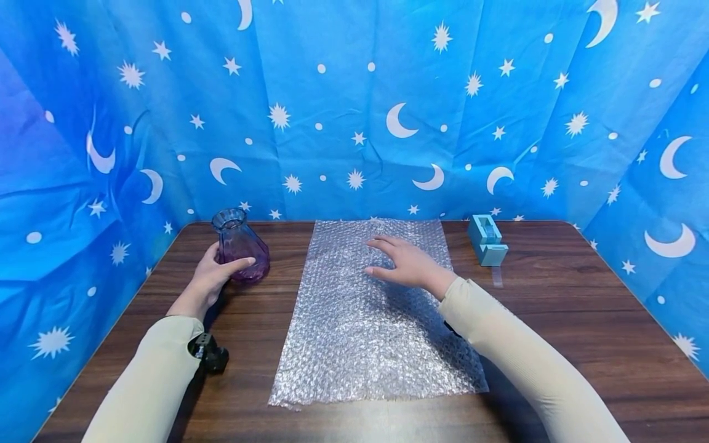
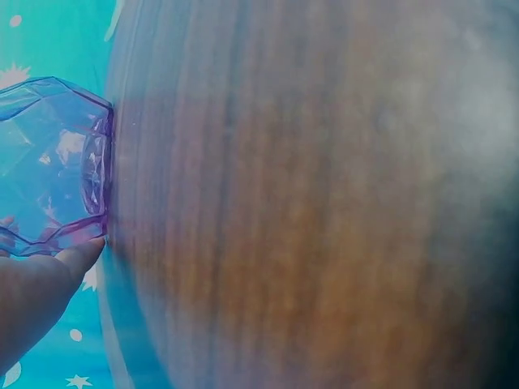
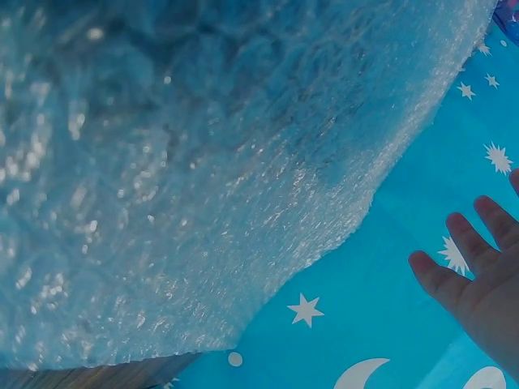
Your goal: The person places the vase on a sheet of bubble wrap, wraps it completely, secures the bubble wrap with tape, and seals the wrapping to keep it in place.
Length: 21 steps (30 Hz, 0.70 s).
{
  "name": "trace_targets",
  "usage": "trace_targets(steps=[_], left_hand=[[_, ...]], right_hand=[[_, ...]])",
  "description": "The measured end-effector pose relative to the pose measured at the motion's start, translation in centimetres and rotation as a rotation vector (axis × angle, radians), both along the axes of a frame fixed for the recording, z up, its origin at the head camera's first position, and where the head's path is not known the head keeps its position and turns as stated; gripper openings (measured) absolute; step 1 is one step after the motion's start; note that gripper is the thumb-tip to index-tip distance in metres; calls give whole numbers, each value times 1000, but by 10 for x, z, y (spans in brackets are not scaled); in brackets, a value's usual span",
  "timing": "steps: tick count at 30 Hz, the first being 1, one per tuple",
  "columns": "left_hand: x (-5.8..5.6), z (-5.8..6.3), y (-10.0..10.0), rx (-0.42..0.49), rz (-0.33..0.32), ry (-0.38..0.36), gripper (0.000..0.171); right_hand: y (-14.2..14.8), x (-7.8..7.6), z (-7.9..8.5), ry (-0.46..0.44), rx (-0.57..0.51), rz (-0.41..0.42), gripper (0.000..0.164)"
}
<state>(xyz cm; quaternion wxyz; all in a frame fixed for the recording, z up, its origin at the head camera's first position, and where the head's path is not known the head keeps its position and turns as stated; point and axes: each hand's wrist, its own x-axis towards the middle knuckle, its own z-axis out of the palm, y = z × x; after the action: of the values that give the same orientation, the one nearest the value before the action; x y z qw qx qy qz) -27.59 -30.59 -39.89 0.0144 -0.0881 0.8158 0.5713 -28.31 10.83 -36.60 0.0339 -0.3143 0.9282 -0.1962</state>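
Observation:
At the left of the head view, my left hand (image 1: 210,274) grips a faceted glass vase (image 1: 235,237), blue at the neck and purple toward its base. The thumb lies across the front of the vase; the other fingers are mostly hidden behind it. From the left wrist, the clear purple vase (image 2: 53,162) shows with its base by the wooden table surface. My right hand (image 1: 407,263) hovers over a sheet of bubble wrap (image 1: 343,332) laid flat in the middle. Its fingers are spread and hold nothing, as the right hand (image 3: 491,284) in the right wrist view confirms.
A light blue tape dispenser (image 1: 490,252) stands right of the bubble wrap, a strip of clear tape hanging from its front. Beneath everything is a dark wooden table (image 1: 565,295). Blue cloth (image 1: 343,98) with white moons and stars closes off the back and sides.

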Motion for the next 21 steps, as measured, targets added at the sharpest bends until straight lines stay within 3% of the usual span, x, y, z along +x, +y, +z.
trace_targets(steps=[8,21], left_hand=[[1,17,-1,-4,22,-4,103],[6,41,8,-93,-15,89,103]], right_hand=[[1,-1,1,43,-8,3,71],[5,4,-2,58,0,-28,70]])
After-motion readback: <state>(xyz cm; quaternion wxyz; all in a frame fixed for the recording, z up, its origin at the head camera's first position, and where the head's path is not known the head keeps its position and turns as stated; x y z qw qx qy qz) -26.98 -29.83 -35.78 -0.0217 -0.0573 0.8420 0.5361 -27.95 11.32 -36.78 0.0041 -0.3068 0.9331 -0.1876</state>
